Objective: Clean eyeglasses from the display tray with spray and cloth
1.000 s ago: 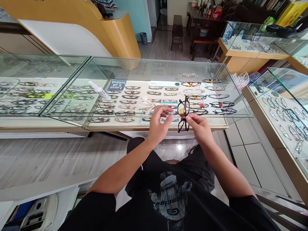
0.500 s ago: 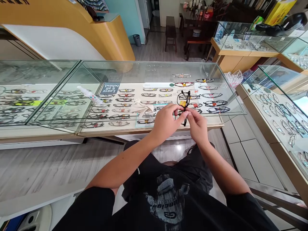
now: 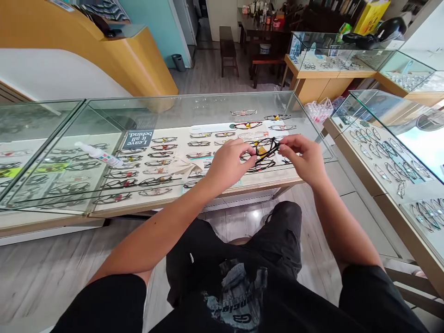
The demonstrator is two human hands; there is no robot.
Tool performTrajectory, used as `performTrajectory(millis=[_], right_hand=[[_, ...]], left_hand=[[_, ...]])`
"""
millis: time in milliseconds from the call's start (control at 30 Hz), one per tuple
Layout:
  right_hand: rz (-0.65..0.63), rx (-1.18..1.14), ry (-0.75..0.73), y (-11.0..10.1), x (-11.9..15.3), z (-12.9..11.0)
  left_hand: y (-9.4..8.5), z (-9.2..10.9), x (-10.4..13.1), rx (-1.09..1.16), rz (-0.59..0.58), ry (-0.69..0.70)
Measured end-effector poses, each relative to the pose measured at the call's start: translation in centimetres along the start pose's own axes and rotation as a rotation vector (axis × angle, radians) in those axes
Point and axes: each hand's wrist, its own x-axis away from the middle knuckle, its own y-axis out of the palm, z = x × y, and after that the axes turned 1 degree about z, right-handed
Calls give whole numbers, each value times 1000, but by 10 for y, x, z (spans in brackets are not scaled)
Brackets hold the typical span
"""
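Above the near right part of the glass display case [image 3: 222,99], a pair of black-framed eyeglasses [image 3: 266,149] is held between both hands. My left hand [image 3: 231,162] pinches its left side with thumb and fingers. At the other side, my right hand [image 3: 303,157] grips the frame with its fingertips. A yellowish label shows at the lens. Left of my left hand, a beige cloth [image 3: 189,167] lies on the glass top. Farther left a white spray bottle [image 3: 99,154] rests on its side on the glass.
Rows of eyeglasses [image 3: 161,155] fill the case below the glass, beside a dark blue sign [image 3: 138,138]. Another glass case [image 3: 381,152] stands at my right. Beyond are a wooden bench [image 3: 227,46], a grey bin [image 3: 178,62] and a yellow-orange counter [image 3: 149,64].
The eyeglasses have turned from upright to roughly sideways. My right hand has moved away from my left, to the frame's right side. The whole view has shifted slightly.
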Motion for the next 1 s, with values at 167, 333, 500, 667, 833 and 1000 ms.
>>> performTrajectory(millis=[167,333,500,667,833,1000], right_hand=[[-133,41,-1,-22,-10,-1],[-96,-71,58,-34,-19,11],[42,-169,110,-52,-39,38],[74,-123,114,-65,-73,62],[55,316,110,-80,-153,84],[-75,760,195,-79,-236,114]], left_hand=[[-2,1,-20,14,-129,52],[2,-10,-36,116,-56,7],[20,-36,-54,456,-3,-245],[35,-43,-93,581,46,-271],[40,-43,-165,337,84,-184],[63,-66,-250,76,41,-160]])
